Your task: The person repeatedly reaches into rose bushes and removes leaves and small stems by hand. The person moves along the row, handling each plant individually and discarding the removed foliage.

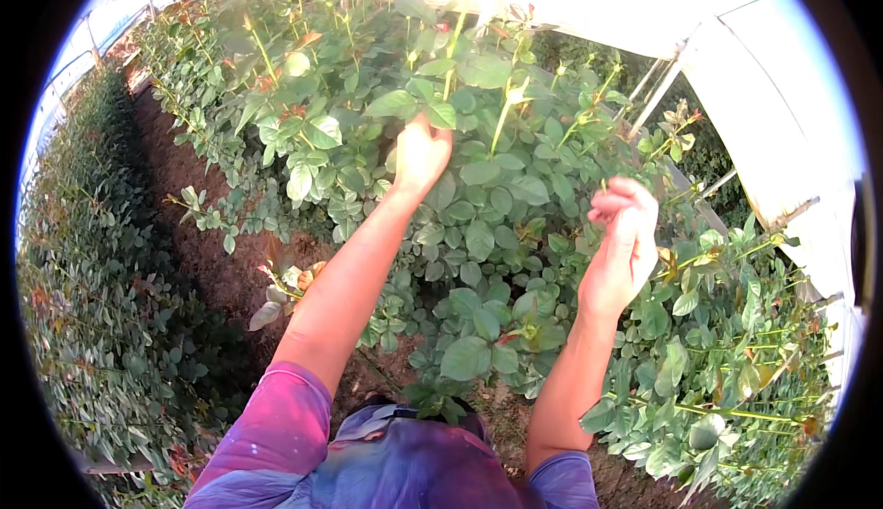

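Note:
My left hand (423, 152) reaches into the rose bushes (476, 192) at the upper middle, its fingers closed around a tall green rose stem (452, 61); leaves cover the fingertips. On the right, my right hand (623, 223) is raised over the foliage with its fingers curled, and a small green bit (603, 185) shows at the fingertips. Whether the fingers pinch it cannot be told. Between the hands stands a stem with a pale green bud (514, 95). Below them, broad leaves (469, 357) and another bud (530, 332) lie close to my body.
A second row of rose bushes (103, 288) runs along the left, across a bare soil path (183, 233). At the upper right are white plastic sheeting (766, 109) and a slanted metal post (655, 98). Leafy stems (731, 412) stick out at the lower right.

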Motion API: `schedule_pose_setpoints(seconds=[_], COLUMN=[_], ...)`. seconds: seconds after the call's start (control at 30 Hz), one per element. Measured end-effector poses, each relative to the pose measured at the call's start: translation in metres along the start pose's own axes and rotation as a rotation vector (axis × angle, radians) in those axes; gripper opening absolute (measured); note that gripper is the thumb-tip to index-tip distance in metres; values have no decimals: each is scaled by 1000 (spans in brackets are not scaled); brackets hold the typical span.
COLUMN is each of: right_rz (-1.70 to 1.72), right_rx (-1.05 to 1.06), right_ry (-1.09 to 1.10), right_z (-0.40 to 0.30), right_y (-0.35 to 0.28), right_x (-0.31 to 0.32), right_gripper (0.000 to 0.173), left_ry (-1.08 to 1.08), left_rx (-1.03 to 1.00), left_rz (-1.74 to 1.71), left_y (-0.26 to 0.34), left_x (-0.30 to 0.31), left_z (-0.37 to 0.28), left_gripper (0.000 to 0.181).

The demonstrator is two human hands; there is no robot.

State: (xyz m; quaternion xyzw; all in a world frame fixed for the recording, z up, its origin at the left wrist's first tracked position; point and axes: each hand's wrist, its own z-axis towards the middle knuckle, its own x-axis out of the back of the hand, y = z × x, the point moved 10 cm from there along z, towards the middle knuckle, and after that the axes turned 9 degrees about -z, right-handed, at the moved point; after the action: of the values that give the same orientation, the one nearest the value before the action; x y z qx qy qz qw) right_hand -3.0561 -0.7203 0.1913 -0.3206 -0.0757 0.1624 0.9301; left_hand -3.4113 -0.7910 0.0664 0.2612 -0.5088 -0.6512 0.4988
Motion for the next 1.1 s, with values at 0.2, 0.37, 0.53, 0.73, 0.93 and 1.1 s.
schedule_pose_setpoints(seconds=[0.2,0.37,0.53,0.73,0.93,1.1], right_rz=[-13,-171,22,-24,155,-13], right_rx=[-127,-114,-200,-183,-189,-50], right_ry=[-298,-963,-1113,-1202,-1214,-1260], right_z=[103,80,32,4,1,-3], right_y=[-38,-23,-47,-47,-70,-89], right_x=[-112,-171,-170,-179,-172,-176], right_gripper=[28,24,24,9,22,19], left_ry=[-194,-363,188,-552,-670,-453], left_rx=[-208,-327,-323,-160,-242,-288], left_rz=[162,213,-593,-660,-305,-211], left_y=[28,70,94,136,137,138], left_x=[3,2,107,82,82,93], left_z=[-41,-91,-104,-116,-136,-138], left_gripper=[33,26,31,12,21,25])
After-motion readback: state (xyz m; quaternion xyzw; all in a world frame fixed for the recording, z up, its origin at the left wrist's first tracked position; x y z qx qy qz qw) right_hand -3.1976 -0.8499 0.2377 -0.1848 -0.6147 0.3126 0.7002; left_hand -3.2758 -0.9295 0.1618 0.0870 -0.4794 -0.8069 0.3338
